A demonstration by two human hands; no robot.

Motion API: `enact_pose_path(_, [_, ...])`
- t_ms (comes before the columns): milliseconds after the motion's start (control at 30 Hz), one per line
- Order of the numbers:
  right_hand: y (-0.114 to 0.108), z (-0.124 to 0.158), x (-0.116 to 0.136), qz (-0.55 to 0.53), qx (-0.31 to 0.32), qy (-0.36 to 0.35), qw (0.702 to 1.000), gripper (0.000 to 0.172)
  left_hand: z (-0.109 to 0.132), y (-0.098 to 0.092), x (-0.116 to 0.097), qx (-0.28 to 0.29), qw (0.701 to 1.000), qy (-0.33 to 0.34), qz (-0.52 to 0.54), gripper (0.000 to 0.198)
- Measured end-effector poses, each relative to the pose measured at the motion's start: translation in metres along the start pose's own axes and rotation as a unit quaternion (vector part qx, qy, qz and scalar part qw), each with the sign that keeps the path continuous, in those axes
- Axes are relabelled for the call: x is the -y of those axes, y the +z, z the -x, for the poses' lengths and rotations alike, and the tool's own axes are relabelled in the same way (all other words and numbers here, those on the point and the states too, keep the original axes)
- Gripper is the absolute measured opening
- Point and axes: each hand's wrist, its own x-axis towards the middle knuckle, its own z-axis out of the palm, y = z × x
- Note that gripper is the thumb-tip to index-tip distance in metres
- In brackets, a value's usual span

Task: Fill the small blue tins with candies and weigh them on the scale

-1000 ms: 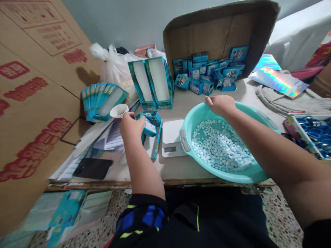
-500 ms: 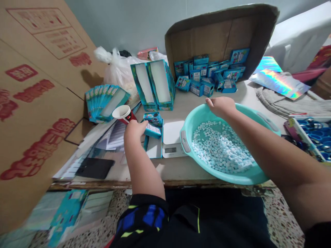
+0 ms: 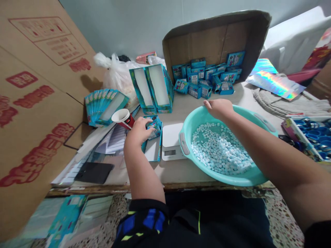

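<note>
My left hand (image 3: pixel 139 130) has its thumb and fingers round a small blue candy box (image 3: pixel 154 130), which stands in the back part of a shallow blue display tray (image 3: pixel 153 151). Another blue box shows just behind it, partly covered by my fingers. My right hand (image 3: pixel 219 108) is closed on the far rim of a turquoise basin (image 3: pixel 196 168). Many small pale blue and white candies (image 3: pixel 222 151) lie in the basin. Between tray and basin sits a white kitchen scale (image 3: pixel 171 136); its display digits are too small to read.
A red paper cup (image 3: pixel 126 120) stands beside my left hand. Behind are stacked display trays (image 3: pixel 155 86) and a carton (image 3: pixel 196 41) with several small blue boxes. A black flat object (image 3: pixel 94 173) lies front left; a box of blue items (image 3: pixel 314 136) stands right.
The candy box in my left hand has gone from tilted to more upright in the tray, and my fingers have shifted over its top. My right hand stays on the basin rim.
</note>
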Motion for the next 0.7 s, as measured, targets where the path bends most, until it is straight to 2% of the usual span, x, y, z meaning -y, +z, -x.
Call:
enact_pose_path(167, [-0.002,0.001,0.000,-0.002,0.001,-0.001,1.000,0.078,-0.002,0.004,0.005,0.030,0.996,-0.080,-0.005,0.052])
enact_pose_path(300, [-0.004,0.003,0.000,-0.002,-0.003,-0.006,1.000,0.077,0.003,-0.003,-0.002,0.020,0.996,-0.087,0.013,0.050])
enact_pose_path(367, [-0.004,0.003,0.000,-0.001,-0.006,-0.005,1.000,0.075,0.008,-0.010,-0.010,-0.006,0.995,-0.098,0.008,0.046])
enact_pose_path(533, [-0.004,0.003,0.001,-0.002,-0.010,-0.005,1.000,0.075,0.016,-0.022,-0.027,-0.137,0.977,-0.164,-0.013,0.040])
enact_pose_path(700, [-0.004,0.003,0.000,0.001,-0.008,-0.009,1.000,0.075,0.006,-0.012,-0.024,-0.139,0.944,-0.293,0.056,0.070])
